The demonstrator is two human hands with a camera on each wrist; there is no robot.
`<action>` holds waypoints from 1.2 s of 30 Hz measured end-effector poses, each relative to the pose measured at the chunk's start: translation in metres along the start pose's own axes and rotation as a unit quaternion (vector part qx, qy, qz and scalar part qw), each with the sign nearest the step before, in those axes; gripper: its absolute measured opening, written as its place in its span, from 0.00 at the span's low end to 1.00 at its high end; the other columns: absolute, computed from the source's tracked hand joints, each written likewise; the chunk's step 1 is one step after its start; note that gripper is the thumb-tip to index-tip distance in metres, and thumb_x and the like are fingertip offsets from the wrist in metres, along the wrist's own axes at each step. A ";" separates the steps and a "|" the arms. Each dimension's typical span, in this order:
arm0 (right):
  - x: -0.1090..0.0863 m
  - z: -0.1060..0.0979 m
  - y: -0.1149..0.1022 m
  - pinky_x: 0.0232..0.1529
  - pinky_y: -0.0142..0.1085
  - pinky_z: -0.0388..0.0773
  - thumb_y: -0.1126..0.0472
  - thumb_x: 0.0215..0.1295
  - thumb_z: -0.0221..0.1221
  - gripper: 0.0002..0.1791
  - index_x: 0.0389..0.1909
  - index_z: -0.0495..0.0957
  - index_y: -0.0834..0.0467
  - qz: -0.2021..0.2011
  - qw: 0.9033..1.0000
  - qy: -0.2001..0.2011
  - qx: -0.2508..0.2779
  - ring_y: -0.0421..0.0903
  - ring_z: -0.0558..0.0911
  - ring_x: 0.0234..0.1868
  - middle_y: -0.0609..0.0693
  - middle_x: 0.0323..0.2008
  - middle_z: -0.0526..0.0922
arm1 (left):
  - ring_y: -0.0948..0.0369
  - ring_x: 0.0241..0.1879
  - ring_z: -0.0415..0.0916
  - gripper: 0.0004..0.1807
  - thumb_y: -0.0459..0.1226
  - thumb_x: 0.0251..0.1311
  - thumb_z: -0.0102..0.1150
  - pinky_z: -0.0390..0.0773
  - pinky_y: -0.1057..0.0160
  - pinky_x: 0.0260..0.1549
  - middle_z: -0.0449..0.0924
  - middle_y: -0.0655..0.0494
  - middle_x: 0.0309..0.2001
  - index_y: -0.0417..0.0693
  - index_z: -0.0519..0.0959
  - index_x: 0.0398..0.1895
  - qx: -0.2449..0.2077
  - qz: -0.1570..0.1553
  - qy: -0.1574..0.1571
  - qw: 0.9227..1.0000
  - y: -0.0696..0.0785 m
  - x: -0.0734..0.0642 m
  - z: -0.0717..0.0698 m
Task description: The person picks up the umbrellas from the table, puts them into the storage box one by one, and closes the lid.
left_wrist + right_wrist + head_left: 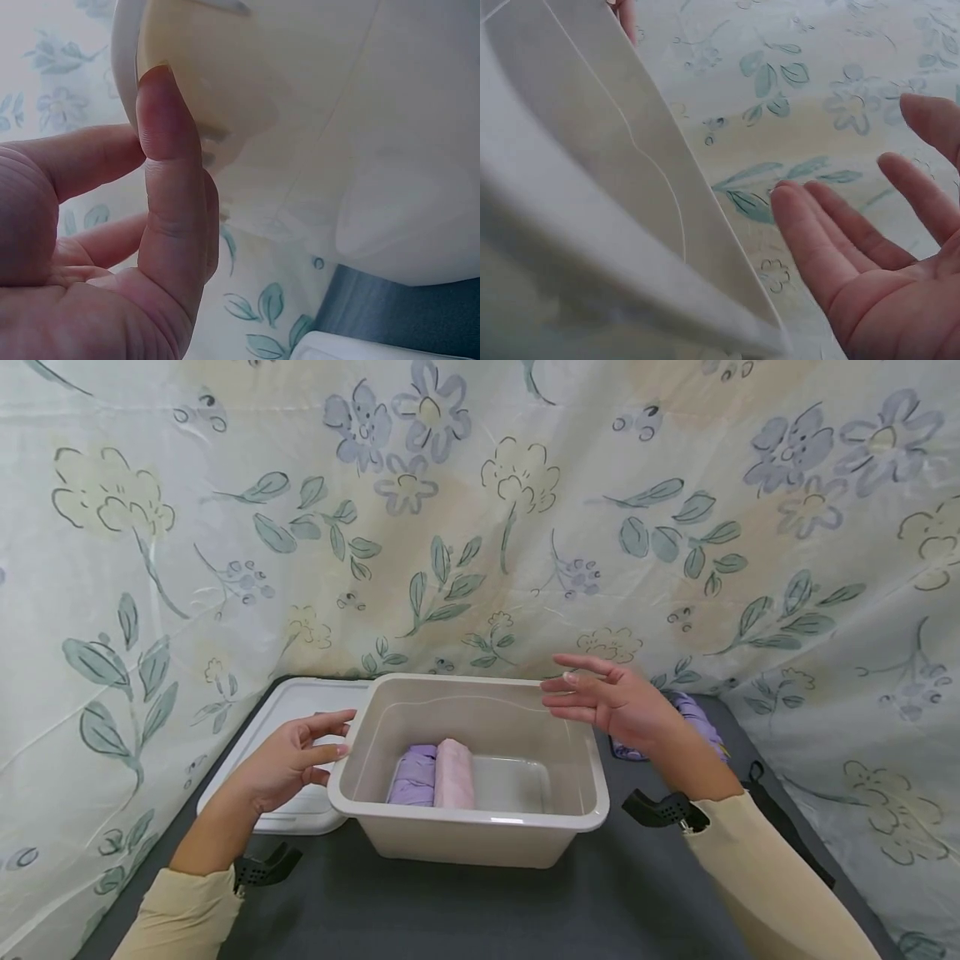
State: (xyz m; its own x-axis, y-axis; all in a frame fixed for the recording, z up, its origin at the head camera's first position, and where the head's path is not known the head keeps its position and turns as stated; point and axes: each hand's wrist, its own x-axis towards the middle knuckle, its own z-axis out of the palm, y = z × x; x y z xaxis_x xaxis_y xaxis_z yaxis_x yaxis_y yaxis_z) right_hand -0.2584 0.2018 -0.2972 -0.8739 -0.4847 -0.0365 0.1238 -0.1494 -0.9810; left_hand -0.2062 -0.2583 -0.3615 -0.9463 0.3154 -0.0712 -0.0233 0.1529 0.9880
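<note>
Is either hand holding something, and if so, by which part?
Nothing appears gripped: the left hand is at the left rim of the beige plastic tub, outside it; the right hand is open, clear of the tub.

I have a dark grey surface (480, 910) before me, filling the lower part of the head view and narrowing toward its far edge; my beige bin (465, 843) stands upright on it at the centre of the frame; a white lid (300, 697) lies flat at centre left, partly hidden behind the bin; at centre right I see a purple bundle (697, 714), partly covered by my right arm (690, 760); a black strap (791, 839) slants across the lower right.
</note>
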 end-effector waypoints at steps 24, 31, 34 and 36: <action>-0.077 -0.088 0.054 0.49 0.29 0.84 0.62 0.74 0.60 0.27 0.71 0.72 0.59 -0.146 0.952 0.180 -0.202 0.39 0.89 0.50 0.41 0.52 0.88 | 0.62 0.51 0.80 0.36 0.34 0.72 0.59 0.88 0.54 0.41 0.73 0.57 0.57 0.37 0.58 0.79 -0.023 0.005 0.001 1.000 -0.005 0.005 0.000; -0.091 -0.111 0.068 0.45 0.23 0.83 0.59 0.74 0.60 0.25 0.69 0.74 0.58 -0.143 0.914 0.247 -0.288 0.34 0.89 0.45 0.33 0.48 0.88 | 0.62 0.50 0.81 0.35 0.33 0.72 0.59 0.89 0.53 0.40 0.73 0.55 0.57 0.36 0.58 0.78 -0.023 0.007 -0.001 1.000 -0.003 0.005 0.000; -0.099 -0.117 0.073 0.44 0.18 0.80 0.54 0.73 0.62 0.26 0.69 0.75 0.55 -0.116 0.883 0.291 -0.350 0.28 0.87 0.43 0.26 0.46 0.85 | 0.62 0.50 0.81 0.35 0.33 0.72 0.58 0.89 0.53 0.40 0.74 0.55 0.56 0.36 0.59 0.78 -0.025 0.008 -0.004 1.000 -0.003 0.006 -0.001; -0.103 -0.121 0.077 0.43 0.15 0.77 0.52 0.72 0.62 0.27 0.69 0.75 0.54 -0.100 0.869 0.310 -0.372 0.24 0.85 0.42 0.23 0.44 0.83 | 0.62 0.49 0.81 0.35 0.32 0.72 0.58 0.89 0.53 0.40 0.74 0.55 0.56 0.36 0.59 0.78 -0.024 0.008 -0.004 1.000 -0.003 0.007 -0.001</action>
State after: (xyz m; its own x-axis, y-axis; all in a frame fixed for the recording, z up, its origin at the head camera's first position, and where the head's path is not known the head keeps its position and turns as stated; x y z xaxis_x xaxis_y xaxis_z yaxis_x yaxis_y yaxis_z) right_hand -0.2157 0.3451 -0.3917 -0.9569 0.0785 0.2797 -0.1969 0.5326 -0.8231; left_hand -0.2128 -0.2579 -0.3651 -0.9443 0.3241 -0.0565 -0.0243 0.1023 0.9945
